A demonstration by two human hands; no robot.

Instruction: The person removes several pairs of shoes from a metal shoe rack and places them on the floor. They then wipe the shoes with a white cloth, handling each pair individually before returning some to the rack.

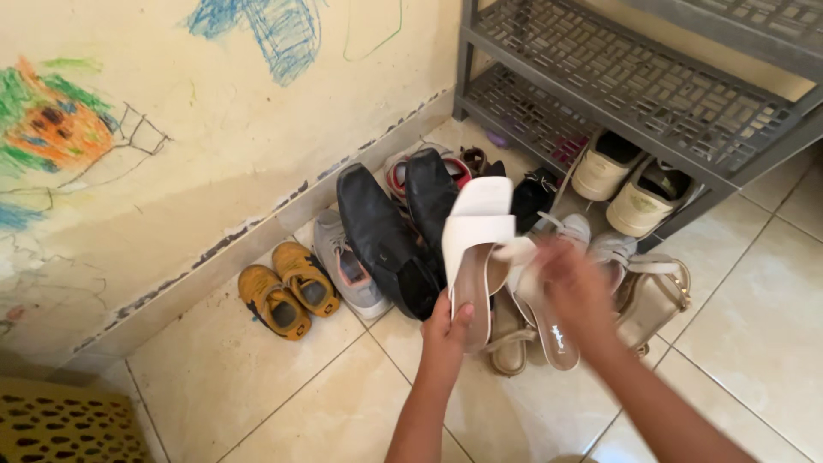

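Note:
My left hand (pixel 445 330) grips the heel end of a white open-toe sandal (pixel 477 231), held sole-up above a pile of shoes on the tiled floor. My right hand (pixel 576 283), blurred by motion, is around the matching white sandal (pixel 536 304) just to the right; its grip looks closed but is hard to make out. Below both hands lie a pair of black leather shoes (pixel 390 231) and a grey sneaker (pixel 347 266).
Small yellow child shoes (pixel 287 287) sit left near the crayon-marked wall. A beige handbag (pixel 653 291) lies right. A grey plastic shoe rack (pixel 634 86) holds cream sneakers (pixel 630 184) on its bottom shelf. A yellow perforated basket (pixel 60 424) is at the lower left.

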